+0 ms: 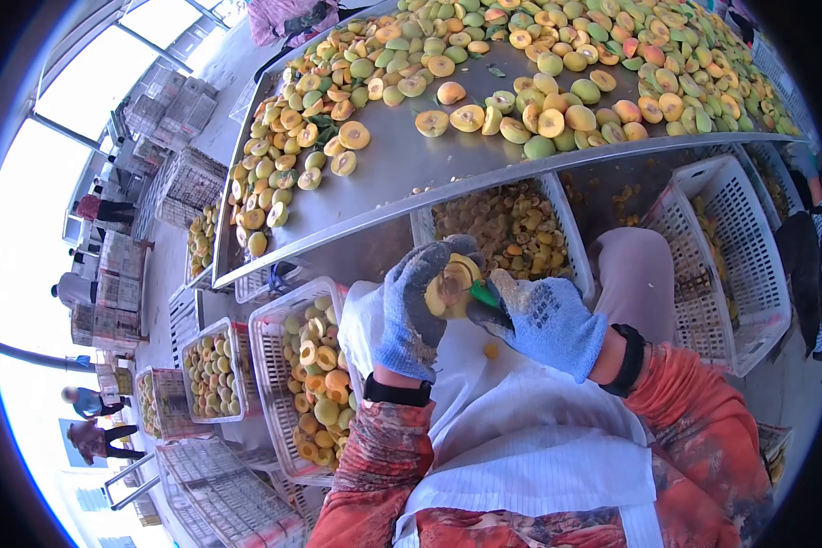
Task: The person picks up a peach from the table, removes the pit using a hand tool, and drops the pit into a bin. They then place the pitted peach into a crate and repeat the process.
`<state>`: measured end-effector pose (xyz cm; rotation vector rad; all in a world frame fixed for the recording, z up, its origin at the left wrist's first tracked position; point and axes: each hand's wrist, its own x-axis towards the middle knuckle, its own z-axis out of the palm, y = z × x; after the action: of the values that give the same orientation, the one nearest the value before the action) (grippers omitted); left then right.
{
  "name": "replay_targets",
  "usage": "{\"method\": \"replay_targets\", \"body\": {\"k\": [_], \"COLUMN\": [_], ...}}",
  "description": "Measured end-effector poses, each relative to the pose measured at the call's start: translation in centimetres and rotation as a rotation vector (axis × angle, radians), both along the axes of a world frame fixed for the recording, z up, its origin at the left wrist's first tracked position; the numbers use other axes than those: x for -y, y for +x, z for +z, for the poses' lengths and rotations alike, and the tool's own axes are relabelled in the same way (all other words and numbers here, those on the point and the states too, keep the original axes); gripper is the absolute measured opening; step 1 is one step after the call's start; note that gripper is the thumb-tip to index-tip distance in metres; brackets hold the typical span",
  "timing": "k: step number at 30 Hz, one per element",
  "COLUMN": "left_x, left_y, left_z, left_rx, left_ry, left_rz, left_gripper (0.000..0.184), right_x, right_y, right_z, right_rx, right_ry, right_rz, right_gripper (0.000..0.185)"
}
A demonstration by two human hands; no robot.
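My left hand [415, 306], in a blue and grey work glove, is closed around a halved yellow peach [451, 286] with its cut face turned up. A brownish hollow or stone shows in the middle of that face. My right hand [541, 320], gloved alike, is closed on a small green-handled tool [485, 293]. The tool's tip meets the edge of the peach, and its working end is hidden. Both hands are above my white apron [521, 438], just in front of the metal table [384, 183].
Whole and halved peaches [557, 119] heap across the table. Below its raised edge stands a crate [566, 239] with dark peach pieces. A crate of peaches [260, 342] is at my left, another white crate [735, 247] at my right. Stacked crates [192, 187] and several people stand far left.
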<state>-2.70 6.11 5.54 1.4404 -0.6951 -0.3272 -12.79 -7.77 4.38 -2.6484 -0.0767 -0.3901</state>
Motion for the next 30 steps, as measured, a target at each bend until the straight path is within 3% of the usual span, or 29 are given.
{"method": "replay_targets", "body": {"k": [2,3,5,6,8,12,14,15,17,21,23,25,27,28,29,30], "left_x": [-0.2,-0.5,-1.1,-1.1,-1.2,-1.3,-1.5,-1.7,-1.8,-1.1,-0.7,-1.4,-1.3,-1.5,-1.5,-1.6], "left_y": [-0.1,-0.2,-0.2,-0.1,0.1,0.0,-0.2,-0.1,0.0,-1.0,-1.6,-1.0,-0.1,0.4,0.8,1.2], "left_z": [0.1,0.5,1.2,0.5,-1.2,-0.9,-0.3,0.4,1.6,0.8,0.7,0.0,0.0,0.2,-0.1,-0.7], "left_rx": [0.21,0.206,0.499,0.493,-0.073,-0.038,0.034,0.034,0.358,0.332,-0.4,-0.367,-0.431,-0.519,-0.514,-0.578], "left_ry": [0.128,0.13,0.374,0.374,0.085,0.057,0.183,0.186,0.449,0.352,-0.125,-0.109,-0.059,-0.101,-0.106,-0.267], "left_rz": [0.051,0.053,0.041,0.042,0.097,0.155,0.096,0.096,-0.103,0.066,0.163,0.129,0.108,0.063,0.062,-0.054], "left_gripper": [0.027,0.027,0.022,0.022,0.03,0.034,0.033,0.033,0.032,0.031,0.031,0.031,0.03,0.031,0.031,0.029], "right_x": [0.1,0.1,0.1,0.0,-0.5,-0.7,0.1,0.5,0.9,-1.1,-1.9,-1.5,-0.5,-0.7,-0.8,-0.8], "right_y": [-0.3,-0.4,-0.7,-0.8,-1.0,-0.5,0.0,-0.1,-0.1,-1.1,-1.3,-0.9,0.3,0.2,0.3,0.5], "right_z": [0.8,0.5,0.2,0.4,1.5,1.1,-1.3,-1.7,-1.5,1.5,2.3,2.9,3.6,0.8,0.8,1.0], "right_rx": [-0.129,-0.132,-0.037,-0.043,-0.055,-0.047,-0.047,-0.047,-0.012,-0.218,-0.078,-0.127,-0.614,-0.179,-0.175,-0.162], "right_ry": [0.006,0.008,0.061,0.06,0.159,0.275,-0.029,-0.026,-0.238,0.023,0.339,0.47,0.591,0.387,0.382,0.276], "right_rz": [0.051,0.054,0.106,0.107,0.088,0.102,0.161,0.161,0.178,0.125,0.091,0.105,0.16,0.167,0.168,0.125], "right_gripper": [0.046,0.046,0.046,0.046,0.041,0.042,0.047,0.047,0.048,0.037,0.035,0.034,0.037,0.04,0.04,0.043]}}
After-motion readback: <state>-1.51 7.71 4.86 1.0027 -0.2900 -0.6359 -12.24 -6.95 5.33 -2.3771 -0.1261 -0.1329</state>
